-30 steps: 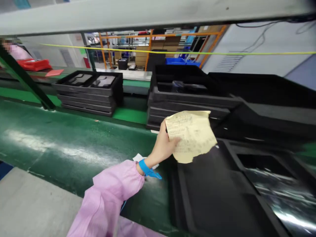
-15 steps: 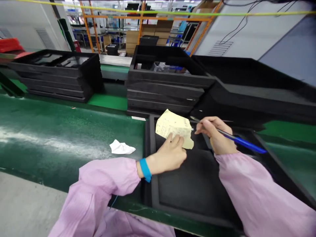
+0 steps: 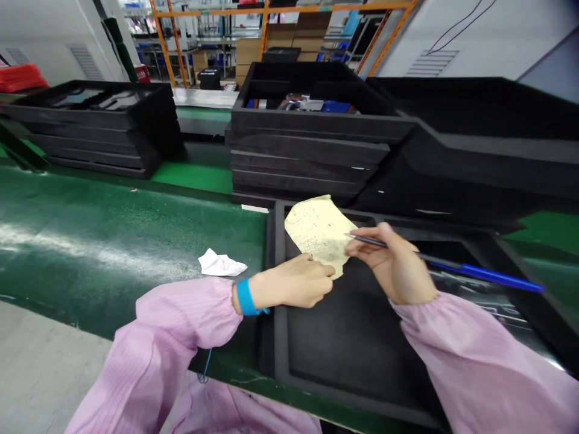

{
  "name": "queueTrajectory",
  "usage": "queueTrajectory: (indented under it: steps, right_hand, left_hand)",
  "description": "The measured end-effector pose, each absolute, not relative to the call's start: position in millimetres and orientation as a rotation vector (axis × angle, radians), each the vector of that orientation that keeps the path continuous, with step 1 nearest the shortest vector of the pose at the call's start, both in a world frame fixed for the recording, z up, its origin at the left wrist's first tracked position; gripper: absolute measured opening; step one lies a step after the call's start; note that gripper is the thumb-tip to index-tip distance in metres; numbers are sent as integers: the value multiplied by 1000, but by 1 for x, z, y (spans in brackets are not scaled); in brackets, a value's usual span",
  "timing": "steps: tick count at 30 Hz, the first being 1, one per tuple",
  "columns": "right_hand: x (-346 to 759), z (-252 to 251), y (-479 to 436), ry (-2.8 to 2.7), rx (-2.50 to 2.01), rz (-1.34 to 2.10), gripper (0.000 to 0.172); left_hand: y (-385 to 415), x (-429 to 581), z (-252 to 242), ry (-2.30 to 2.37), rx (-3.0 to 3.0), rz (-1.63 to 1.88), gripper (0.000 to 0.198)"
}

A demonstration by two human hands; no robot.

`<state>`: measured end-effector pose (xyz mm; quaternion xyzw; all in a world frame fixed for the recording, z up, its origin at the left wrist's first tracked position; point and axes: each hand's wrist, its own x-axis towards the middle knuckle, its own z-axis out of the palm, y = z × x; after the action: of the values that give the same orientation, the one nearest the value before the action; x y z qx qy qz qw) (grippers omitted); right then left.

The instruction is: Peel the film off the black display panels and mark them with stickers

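Note:
My left hand (image 3: 296,282) pinches the lower edge of a yellowed, written-on slip of paper (image 3: 319,229) and holds it down on a black foam tray (image 3: 357,337). A blue wrist strap circles that wrist. My right hand (image 3: 395,265) grips a blue pen (image 3: 479,272), its tip resting on the paper's right side. Both sleeves are pink.
A crumpled white scrap (image 3: 220,263) lies on the green belt (image 3: 104,241) left of the tray. Stacks of black foam trays (image 3: 307,150) stand behind, another stack (image 3: 94,129) at the far left, and a large black tray (image 3: 488,157) on the right.
The view has tilted down. My left hand lowered the paper from mid-air onto the tray, and my right hand came in with the pen and set its tip on the paper.

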<state>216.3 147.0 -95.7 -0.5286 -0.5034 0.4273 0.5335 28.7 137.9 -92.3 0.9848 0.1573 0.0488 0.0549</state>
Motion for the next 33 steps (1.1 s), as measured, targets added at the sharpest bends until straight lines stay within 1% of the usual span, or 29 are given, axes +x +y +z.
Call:
queueTrajectory:
  steps: [2,4,6,8,10,14,18,25,33]
  right_hand:
    - [205,-103,139,-1256,-1305,1076,61]
    - [194,-112,134,-1318,-1345,1096,58]
    - [186,-122,130,-1361,-1367,1053,55]
    - [181,-130,127,-1383,-1374,938,51]
    - [179,-135,126,-1404,-1372,795,53]
    - [180,-137,126,-1492,-1359,635,48]
    - [179,-137,127,-1577,-1358,586,44]
    - [179,-142,127,-1645,-1376,476,42]
    - [178,-140,128,-1666,-1353,452,40]
  left_hand:
    - [125,22,-91,540,2966,117,23]
    - [106,23,-96,676,2992,167,25]
    - [83,31,-109,884,3080,272,37]
    - [62,41,-123,1119,3151,354,52]
    - [50,49,-134,1270,3169,368,57]
    - [49,52,-135,1234,3184,328,55]
    - [54,48,-128,1217,3175,299,54]
    - [51,50,-130,1266,3160,336,50]
    - [51,49,-126,1293,3175,307,50]
